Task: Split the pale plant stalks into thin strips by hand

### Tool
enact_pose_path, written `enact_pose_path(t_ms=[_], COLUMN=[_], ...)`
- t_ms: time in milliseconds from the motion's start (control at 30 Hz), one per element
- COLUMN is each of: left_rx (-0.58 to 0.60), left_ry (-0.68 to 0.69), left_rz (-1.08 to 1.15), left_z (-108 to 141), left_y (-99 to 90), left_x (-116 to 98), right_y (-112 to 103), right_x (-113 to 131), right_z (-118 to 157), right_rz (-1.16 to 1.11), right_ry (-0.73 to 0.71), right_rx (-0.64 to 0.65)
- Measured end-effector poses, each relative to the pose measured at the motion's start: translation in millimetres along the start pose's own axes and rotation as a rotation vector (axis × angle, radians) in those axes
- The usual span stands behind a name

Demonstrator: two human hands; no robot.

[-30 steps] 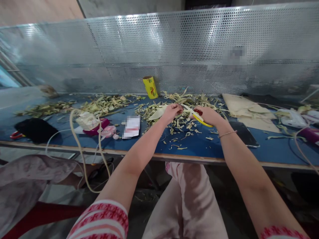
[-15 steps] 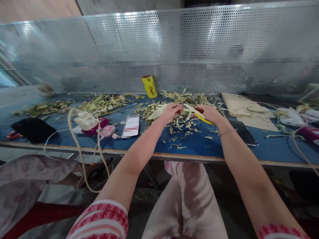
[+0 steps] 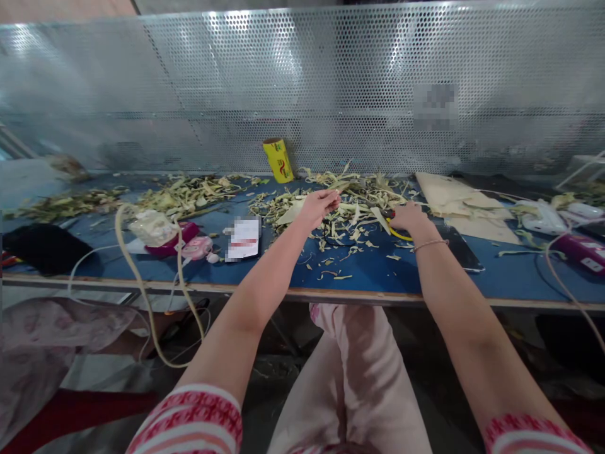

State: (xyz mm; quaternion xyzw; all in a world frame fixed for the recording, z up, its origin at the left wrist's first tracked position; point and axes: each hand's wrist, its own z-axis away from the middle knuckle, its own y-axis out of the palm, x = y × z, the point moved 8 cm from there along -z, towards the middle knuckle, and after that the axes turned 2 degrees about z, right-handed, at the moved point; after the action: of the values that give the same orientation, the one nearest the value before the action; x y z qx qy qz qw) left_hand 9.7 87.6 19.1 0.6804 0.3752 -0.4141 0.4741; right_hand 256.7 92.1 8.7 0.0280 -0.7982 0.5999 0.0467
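Over the middle of the blue table, my left hand (image 3: 317, 208) is closed in a pinch; what its fingertips hold is too small to name. Further right, my right hand (image 3: 412, 219) is wrapped round a yellow-handled tool (image 3: 401, 235), whose far end is hard to make out. A pale strip (image 3: 379, 219) lies just left of the right hand. Under and behind both hands spreads a pile of pale green and cream plant scraps (image 3: 352, 202). Smaller shreds are scattered toward the table's front edge.
A yellow tube (image 3: 278, 161) stands by the perforated metal screen (image 3: 312, 82). Left are a labelled card (image 3: 244, 239), purple device (image 3: 172, 239), black cloth (image 3: 45, 248) and looping hose (image 3: 138, 268). Right are brown cardboard (image 3: 454, 198) and a dark flat slab (image 3: 460, 248). Another person's leg shows at lower left.
My right hand has moved slightly right, away from my left hand, with the yellow-handled tool. The pale strip that was between the hands now sits lower, beside the right hand. The view has shifted slightly.
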Motion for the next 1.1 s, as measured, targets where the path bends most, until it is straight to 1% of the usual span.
enact_pose_path(t_ms=[33, 67, 167, 200, 267, 367, 433, 500, 667, 767, 833, 900, 967, 1100], left_rx=[0.000, 0.000, 0.016, 0.023, 0.040, 0.072, 0.092, 0.102, 0.084, 0.079, 0.100, 0.125, 0.143, 0.156], left_ry=[-0.003, -0.011, -0.059, -0.076, -0.096, -0.106, -0.110, -0.108, -0.115, -0.123, -0.111, -0.090, -0.072, -0.018], left_rz=[0.001, -0.004, -0.053, -0.075, -0.114, -0.149, -0.153, -0.151, -0.146, -0.186, -0.227, -0.253, -0.260, -0.267], left_z=[0.0, 0.1, 0.6, 1.0, 2.2, 4.6, 6.1, 6.9, 5.4, 4.4, 4.7, 5.4, 5.7, 2.8], left_y=[0.5, 1.2, 5.6, 7.3, 10.9, 15.6, 18.0, 19.2, 16.8, 15.4, 17.1, 19.9, 22.0, 21.5], left_x=[-0.2, 0.5, 6.4, 9.2, 13.6, 16.8, 17.1, 16.5, 17.7, 19.1, 18.3, 16.9, 16.3, 16.7], right_y=[-1.2, -5.7, -27.4, -32.2, -35.4, -30.6, -26.9, -25.8, -31.1, -34.9, -35.9, -34.5, -32.0, -28.6], right_x=[0.6, 9.0, 57.5, 71.7, 93.3, 110.5, 114.2, 114.1, 112.5, 115.2, 116.2, 115.2, 112.2, 107.4], right_z=[1.3, 3.3, 16.1, 21.3, 29.2, 33.8, 33.5, 32.4, 35.9, 41.1, 42.1, 39.8, 35.6, 30.2], right_rz=[0.018, -0.010, -0.222, -0.310, -0.467, -0.554, -0.549, -0.550, -0.631, -0.656, -0.671, -0.690, -0.709, -0.749], right_ry=[0.051, 0.030, -0.271, -0.358, -0.486, -0.602, -0.644, -0.657, -0.632, -0.658, -0.673, -0.658, -0.611, -0.540], right_rx=[-0.006, -0.041, -0.201, -0.225, -0.217, -0.172, -0.159, -0.163, -0.176, -0.196, -0.216, -0.225, -0.228, -0.208])
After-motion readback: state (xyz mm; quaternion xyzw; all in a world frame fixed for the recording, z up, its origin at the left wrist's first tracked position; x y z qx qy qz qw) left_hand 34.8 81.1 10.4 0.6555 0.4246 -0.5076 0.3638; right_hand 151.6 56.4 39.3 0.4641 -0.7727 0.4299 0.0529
